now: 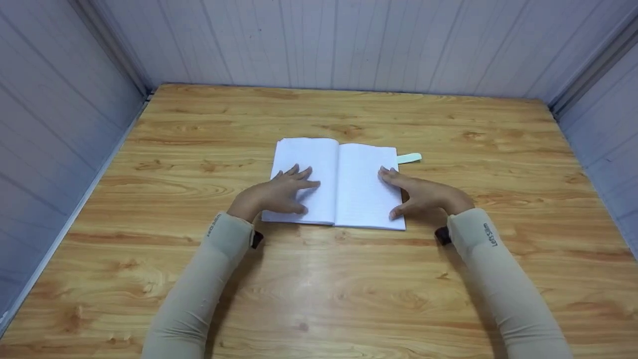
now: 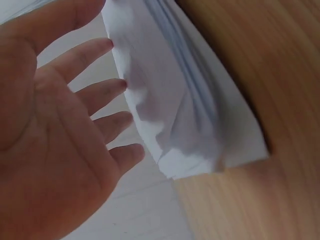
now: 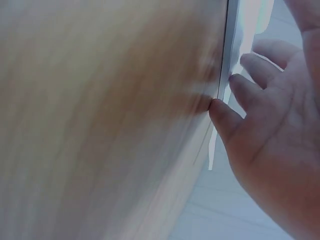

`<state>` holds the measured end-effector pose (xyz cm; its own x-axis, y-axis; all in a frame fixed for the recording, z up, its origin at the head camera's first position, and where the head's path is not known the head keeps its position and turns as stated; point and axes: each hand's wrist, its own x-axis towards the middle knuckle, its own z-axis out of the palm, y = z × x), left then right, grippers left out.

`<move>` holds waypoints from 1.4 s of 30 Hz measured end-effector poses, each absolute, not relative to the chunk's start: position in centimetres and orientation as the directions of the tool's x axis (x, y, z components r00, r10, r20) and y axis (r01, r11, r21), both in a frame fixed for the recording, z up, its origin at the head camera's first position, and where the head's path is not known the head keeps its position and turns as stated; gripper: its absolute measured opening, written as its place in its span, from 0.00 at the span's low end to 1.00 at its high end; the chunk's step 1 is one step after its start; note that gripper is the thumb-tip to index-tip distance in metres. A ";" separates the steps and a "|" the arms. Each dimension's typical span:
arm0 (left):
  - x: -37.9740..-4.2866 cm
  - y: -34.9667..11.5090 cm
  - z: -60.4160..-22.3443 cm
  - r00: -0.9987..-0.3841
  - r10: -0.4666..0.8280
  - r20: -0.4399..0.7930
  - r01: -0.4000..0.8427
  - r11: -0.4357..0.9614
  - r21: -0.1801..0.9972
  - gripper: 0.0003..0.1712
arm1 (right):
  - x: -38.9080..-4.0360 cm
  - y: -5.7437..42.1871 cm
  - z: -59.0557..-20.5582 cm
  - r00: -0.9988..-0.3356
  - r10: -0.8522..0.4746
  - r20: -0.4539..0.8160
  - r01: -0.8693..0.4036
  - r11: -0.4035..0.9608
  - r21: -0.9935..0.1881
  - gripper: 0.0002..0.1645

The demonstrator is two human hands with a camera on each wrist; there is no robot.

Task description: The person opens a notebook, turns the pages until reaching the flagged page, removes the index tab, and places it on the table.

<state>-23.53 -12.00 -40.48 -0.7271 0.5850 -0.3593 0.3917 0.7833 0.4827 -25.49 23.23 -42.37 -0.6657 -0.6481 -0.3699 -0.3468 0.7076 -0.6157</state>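
Note:
An open notebook [image 1: 361, 189] lies on the wooden table, its white pages facing up and faint ruled lines showing on the right one. My left hand [image 1: 281, 194] rests over the left page with fingers spread. In the left wrist view, the fingertips of that hand [image 2: 65, 110] meet the page surface, and the page corner looks crumpled. On the right page's outer edge lies my right hand [image 1: 423, 194], thumb apart from the fingers. The right wrist view shows this hand [image 3: 280, 110] with its little finger at the notebook's edge [image 3: 231, 45]. Neither hand grips anything.
A pale green strip [image 1: 409, 158] sticks out from the notebook's upper right side. Around it spreads the wooden table [image 1: 309, 289], bordered by white panel walls [image 1: 309, 45] at the back and both sides. Beige sleeves [image 1: 199, 289] cover both forearms.

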 end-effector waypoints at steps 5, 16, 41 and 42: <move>-23.8 -13.0 -41.1 -0.707 0.545 -0.451 0.303 0.810 0.503 0.42 | -25.5 22.9 -42.3 -0.646 -0.637 -0.420 -0.353 0.737 -0.576 0.64; -24.0 -14.3 -41.8 -0.706 0.517 -0.485 0.109 0.755 0.646 0.47 | -25.7 23.0 -42.0 -0.604 -0.657 -0.450 -0.387 0.736 -0.556 0.67; -24.0 -14.4 -41.9 -0.712 0.528 -0.463 0.142 0.754 0.641 0.49 | -25.7 22.9 -41.8 -0.601 -0.656 -0.456 -0.406 0.742 -0.533 0.67; -24.0 -14.4 -41.9 -0.710 0.532 -0.462 0.152 0.756 0.637 0.49 | -25.7 22.9 -41.8 -0.600 -0.658 -0.455 -0.405 0.740 -0.536 0.67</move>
<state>-23.97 -14.38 -41.86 -0.7096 0.5323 -0.4616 0.1524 0.7556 0.6371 -25.66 22.90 -41.76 -0.6004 -0.6580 -0.4545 -0.4052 0.7403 -0.5365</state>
